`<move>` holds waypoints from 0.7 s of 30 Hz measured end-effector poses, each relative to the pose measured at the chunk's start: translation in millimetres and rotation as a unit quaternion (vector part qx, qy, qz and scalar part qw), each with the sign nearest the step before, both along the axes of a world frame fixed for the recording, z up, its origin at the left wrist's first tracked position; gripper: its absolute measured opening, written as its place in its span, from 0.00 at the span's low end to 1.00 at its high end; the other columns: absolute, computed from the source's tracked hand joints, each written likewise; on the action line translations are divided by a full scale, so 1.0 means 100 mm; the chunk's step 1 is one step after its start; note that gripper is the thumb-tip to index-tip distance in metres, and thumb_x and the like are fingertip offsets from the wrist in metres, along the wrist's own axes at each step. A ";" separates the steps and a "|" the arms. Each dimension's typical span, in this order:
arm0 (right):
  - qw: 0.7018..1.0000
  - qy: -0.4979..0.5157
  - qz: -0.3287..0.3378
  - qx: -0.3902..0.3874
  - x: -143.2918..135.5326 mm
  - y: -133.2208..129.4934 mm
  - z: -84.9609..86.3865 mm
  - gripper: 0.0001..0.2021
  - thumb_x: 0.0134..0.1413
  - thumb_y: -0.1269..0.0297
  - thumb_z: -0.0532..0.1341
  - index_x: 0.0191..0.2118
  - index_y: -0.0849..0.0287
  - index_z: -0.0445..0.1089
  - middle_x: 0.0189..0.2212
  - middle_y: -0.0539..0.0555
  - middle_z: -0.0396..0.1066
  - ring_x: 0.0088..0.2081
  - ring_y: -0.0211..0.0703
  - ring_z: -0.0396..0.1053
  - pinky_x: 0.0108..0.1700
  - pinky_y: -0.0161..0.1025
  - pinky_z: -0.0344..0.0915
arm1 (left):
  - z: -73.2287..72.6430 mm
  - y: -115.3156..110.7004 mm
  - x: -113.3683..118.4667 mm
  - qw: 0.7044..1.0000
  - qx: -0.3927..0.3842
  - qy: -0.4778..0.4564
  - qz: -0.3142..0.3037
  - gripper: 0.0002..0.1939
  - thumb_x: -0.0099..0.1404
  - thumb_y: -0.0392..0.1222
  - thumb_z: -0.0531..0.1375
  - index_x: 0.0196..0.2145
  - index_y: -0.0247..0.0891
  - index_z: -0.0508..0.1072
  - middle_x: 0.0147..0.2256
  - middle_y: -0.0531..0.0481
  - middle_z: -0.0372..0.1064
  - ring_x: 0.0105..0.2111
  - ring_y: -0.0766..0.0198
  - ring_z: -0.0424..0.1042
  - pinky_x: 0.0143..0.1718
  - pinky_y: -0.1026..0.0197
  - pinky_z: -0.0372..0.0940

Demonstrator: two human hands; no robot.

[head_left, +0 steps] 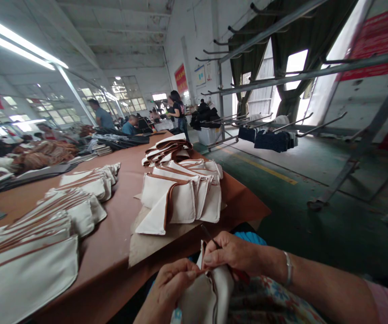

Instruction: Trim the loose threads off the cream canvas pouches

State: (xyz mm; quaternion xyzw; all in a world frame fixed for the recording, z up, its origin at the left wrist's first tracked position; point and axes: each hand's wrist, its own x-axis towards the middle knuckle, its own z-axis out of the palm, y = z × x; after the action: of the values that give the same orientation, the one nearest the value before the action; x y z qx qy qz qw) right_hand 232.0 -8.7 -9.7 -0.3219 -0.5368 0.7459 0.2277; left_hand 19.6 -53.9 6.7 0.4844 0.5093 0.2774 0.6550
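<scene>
My left hand (172, 285) is closed, pinching the brown-trimmed edge of a cream sewn pouch (199, 299) low in the view, over my lap. Close beside it, my right hand (227, 256) is closed too, its fingertips at the same edge. A thin dark pointed tool (208, 233) sticks up out of the right hand, and something dark red shows below that palm; the tool's exact kind is partly hidden. On the table just ahead lies a pile of similar cream pouches (182, 198) with brown edging.
The brown-covered table (113, 225) carries a long overlapping row of cream pouches (42, 261) at left. Brown cardboard (146, 247) lies under the nearer pile. A metal rack (336, 175) with prongs stands at right. Several people are farther back, among them a person standing (179, 112).
</scene>
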 end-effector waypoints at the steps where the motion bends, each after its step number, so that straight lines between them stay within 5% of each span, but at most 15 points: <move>1: 1.000 -0.002 -0.006 -0.003 0.00 0.00 -0.01 0.16 0.50 0.54 0.66 0.31 0.66 0.73 0.17 0.46 0.66 0.11 0.27 0.55 0.11 0.25 0.51 | -0.03 0.00 0.00 1.000 -0.001 0.002 0.007 0.14 0.54 0.50 0.62 0.25 0.35 0.72 0.18 0.57 0.56 0.19 0.70 0.50 0.21 0.65 0.42; 6: 0.999 -0.020 -0.038 0.025 -0.02 0.02 -0.07 0.22 0.57 0.47 0.60 0.35 0.66 0.72 0.19 0.46 0.65 0.13 0.29 0.54 0.11 0.28 0.49 | -0.19 0.00 0.06 0.999 0.023 -0.021 0.025 0.21 0.45 0.56 0.70 0.24 0.35 0.70 0.19 0.58 0.58 0.21 0.71 0.50 0.23 0.66 0.45; 11: 0.954 -0.055 -0.149 0.254 0.10 0.03 0.05 0.28 0.67 0.44 0.47 0.45 0.65 0.71 0.32 0.53 0.66 0.28 0.35 0.65 0.20 0.28 0.58 | -0.26 0.00 0.10 0.996 0.054 0.004 0.065 0.24 0.45 0.58 0.71 0.20 0.37 0.66 0.18 0.61 0.51 0.21 0.72 0.45 0.23 0.67 0.43; 14: 0.928 -0.080 -0.150 0.333 0.22 -0.10 0.27 0.25 0.69 0.48 0.45 0.41 0.64 0.71 0.27 0.50 0.64 0.28 0.35 0.64 0.25 0.29 0.61 | -0.33 0.01 0.08 0.996 0.040 0.003 0.082 0.24 0.43 0.58 0.71 0.21 0.36 0.67 0.18 0.61 0.53 0.21 0.72 0.46 0.24 0.67 0.43; 17: 0.964 -0.109 -0.061 0.234 0.30 -0.29 0.43 0.22 0.68 0.49 0.48 0.37 0.63 0.68 0.20 0.46 0.62 0.19 0.31 0.59 0.20 0.27 0.57 | -0.39 0.02 0.07 0.995 0.037 0.006 0.092 0.23 0.45 0.57 0.71 0.22 0.37 0.68 0.18 0.60 0.56 0.20 0.72 0.48 0.23 0.67 0.45; 21: 0.989 -0.100 0.102 0.027 0.29 -0.45 0.42 0.17 0.66 0.54 0.50 0.33 0.61 0.66 0.16 0.44 0.62 0.12 0.30 0.55 0.16 0.26 0.57 | -0.36 0.01 0.13 0.993 0.048 0.014 0.110 0.22 0.45 0.55 0.71 0.20 0.37 0.66 0.18 0.60 0.56 0.20 0.71 0.49 0.23 0.67 0.45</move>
State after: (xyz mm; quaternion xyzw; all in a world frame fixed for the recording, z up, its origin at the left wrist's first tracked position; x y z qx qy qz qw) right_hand 261.3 -53.5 31.9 -0.3316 -0.6072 0.7145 0.1043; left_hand 32.7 -53.0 -28.8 0.4603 0.5544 0.3651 0.5895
